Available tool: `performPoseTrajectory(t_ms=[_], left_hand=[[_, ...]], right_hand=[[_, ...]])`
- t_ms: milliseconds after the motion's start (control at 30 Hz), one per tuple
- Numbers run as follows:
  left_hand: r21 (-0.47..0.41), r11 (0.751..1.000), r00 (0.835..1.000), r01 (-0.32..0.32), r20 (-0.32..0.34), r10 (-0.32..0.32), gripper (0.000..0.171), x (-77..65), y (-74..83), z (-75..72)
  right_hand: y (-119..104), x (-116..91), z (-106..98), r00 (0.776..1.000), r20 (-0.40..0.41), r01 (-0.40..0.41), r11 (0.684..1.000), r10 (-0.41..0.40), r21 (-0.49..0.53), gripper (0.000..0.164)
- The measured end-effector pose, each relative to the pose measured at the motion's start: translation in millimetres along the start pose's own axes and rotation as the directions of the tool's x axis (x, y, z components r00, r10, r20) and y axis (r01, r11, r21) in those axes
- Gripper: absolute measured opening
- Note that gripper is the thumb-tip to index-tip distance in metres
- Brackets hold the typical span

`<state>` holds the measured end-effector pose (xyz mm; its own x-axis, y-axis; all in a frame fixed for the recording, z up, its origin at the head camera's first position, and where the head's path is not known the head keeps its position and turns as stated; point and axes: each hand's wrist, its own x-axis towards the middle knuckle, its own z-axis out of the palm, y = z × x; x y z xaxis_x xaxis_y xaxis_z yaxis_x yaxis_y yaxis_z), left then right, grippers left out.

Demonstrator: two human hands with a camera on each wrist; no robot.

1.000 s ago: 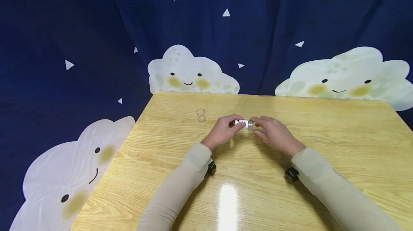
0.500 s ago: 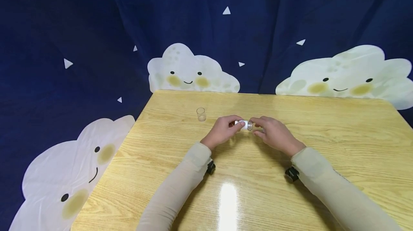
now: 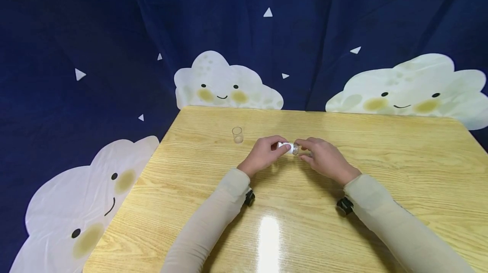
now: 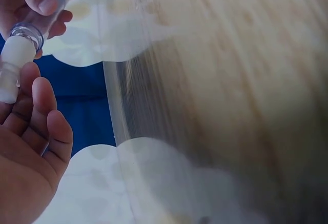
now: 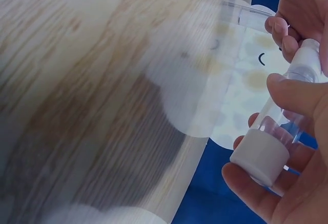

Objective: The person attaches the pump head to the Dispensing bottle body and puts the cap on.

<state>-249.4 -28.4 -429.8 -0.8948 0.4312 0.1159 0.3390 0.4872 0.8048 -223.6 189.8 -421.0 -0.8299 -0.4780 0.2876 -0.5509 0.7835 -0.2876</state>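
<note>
Above the yellowish wooden table (image 3: 381, 158), a clear cylindrical plastic bottle (image 5: 270, 115) with white ends is gripped by the left hand (image 3: 263, 153) and the right hand (image 3: 325, 159). Farther left, a transparent cylinder (image 3: 238, 136) is placed upright; behind, a navy cloud-printed curtain (image 3: 114, 23) is hung.

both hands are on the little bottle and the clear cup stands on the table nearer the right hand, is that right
Wrong side: the head view shows the clear cup nearer the left hand, not the right hand. Both hands are on the little bottle.
</note>
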Motion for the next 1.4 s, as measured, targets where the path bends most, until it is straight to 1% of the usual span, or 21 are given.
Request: performPoseTrajectory(t_ms=[167, 267, 400, 500, 633, 767, 867, 1000, 1133, 1233, 1400], left_hand=[[-0.010, 1.000, 1.000, -0.015, -0.013, 0.015, 0.024, -0.4, -1.1, 0.3], [0.002, 1.000, 1.000, -0.024, -0.012, 0.024, 0.025, -0.3, -1.6, 0.3], [0.019, 0.999, 1.000, -0.027, -0.003, 0.028, 0.027, -0.5, -1.0, 0.4], [0.014, 1.000, 1.000, -0.028, 0.012, 0.028, 0.028, -0.6, -0.7, 1.1], [0.010, 0.998, 0.998, -0.060, 0.032, 0.059, 0.030, -0.7, 0.4, 2.5], [0.020, 0.996, 0.996, -0.087, 0.036, 0.087, 0.030, 0.0, 1.5, 4.3], [0.018, 0.996, 0.996, -0.082, 0.037, 0.081, 0.031, 0.3, 1.4, 5.4], [-0.007, 0.998, 0.997, -0.062, 0.056, 0.062, 0.034, -0.1, -0.5, 5.6], [-0.030, 0.999, 0.996, -0.042, 0.081, 0.044, 0.041, -0.8, -1.9, 5.8], [-0.028, 0.999, 0.997, -0.030, 0.063, 0.032, 0.045, -1.2, -0.5, 6.6], [-0.047, 0.999, 1.000, -0.016, 0.024, 0.017, 0.036, -0.7, 3.9, 9.6]], right_hand=[[-0.9, 0.0, -1.7, 1.000, -0.005, 0.010, 1.000, -0.010, -0.006, 0.043], [-1.0, -0.1, -2.0, 1.000, -0.006, 0.015, 1.000, -0.015, -0.004, 0.043], [-0.9, -0.3, -2.3, 1.000, -0.008, 0.013, 1.000, -0.013, -0.003, 0.043], [-0.2, -1.0, -2.5, 1.000, -0.009, 0.003, 1.000, -0.003, 0.000, 0.043], [0.4, -1.7, -2.6, 1.000, -0.006, -0.006, 1.000, 0.007, 0.005, 0.042], [1.5, -3.0, -1.8, 1.000, 0.001, -0.007, 1.000, 0.007, 0.005, 0.041], [3.0, -3.7, -0.9, 1.000, 0.001, -0.005, 1.000, 0.005, 0.003, 0.041], [3.9, -3.4, 0.1, 1.000, -0.003, -0.005, 1.000, 0.005, 0.004, 0.041], [3.9, -3.1, 1.1, 1.000, -0.009, -0.007, 1.000, 0.007, 0.009, 0.041], [4.3, -3.0, 2.0, 1.000, -0.015, -0.005, 1.000, 0.005, 0.009, 0.041], [5.5, -2.9, 2.9, 1.000, -0.018, -0.007, 1.000, 0.007, 0.014, 0.042]])
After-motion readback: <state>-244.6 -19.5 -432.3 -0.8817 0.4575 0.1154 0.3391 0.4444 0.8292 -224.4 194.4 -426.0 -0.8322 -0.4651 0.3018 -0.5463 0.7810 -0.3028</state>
